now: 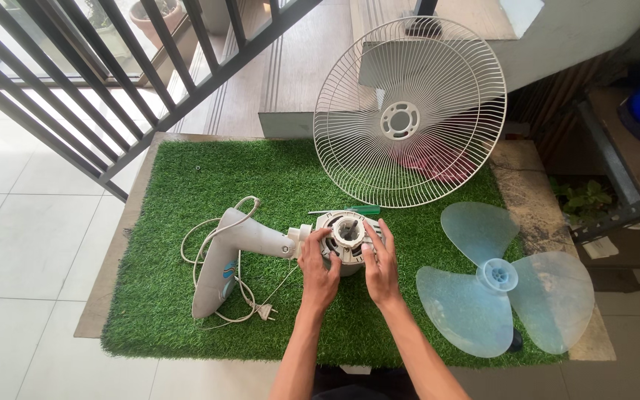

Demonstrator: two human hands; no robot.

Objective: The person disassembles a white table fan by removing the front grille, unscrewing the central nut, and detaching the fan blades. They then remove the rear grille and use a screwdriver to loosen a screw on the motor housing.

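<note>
both hands, left hand [320, 270] and right hand [381, 268], grasp grey round fan motor [349, 235], shaft up.

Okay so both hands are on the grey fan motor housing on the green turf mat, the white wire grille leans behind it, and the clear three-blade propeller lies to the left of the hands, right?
Not quite: the head view shows the translucent pale-blue three-blade propeller lying right of the hands, not left. Both the left hand and right hand do grip the grey fan motor housing on the green turf mat, white wire grille behind.

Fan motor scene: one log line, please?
left hand: on fan motor | right hand: on motor | fan blade: right, apart | grille: behind
</note>
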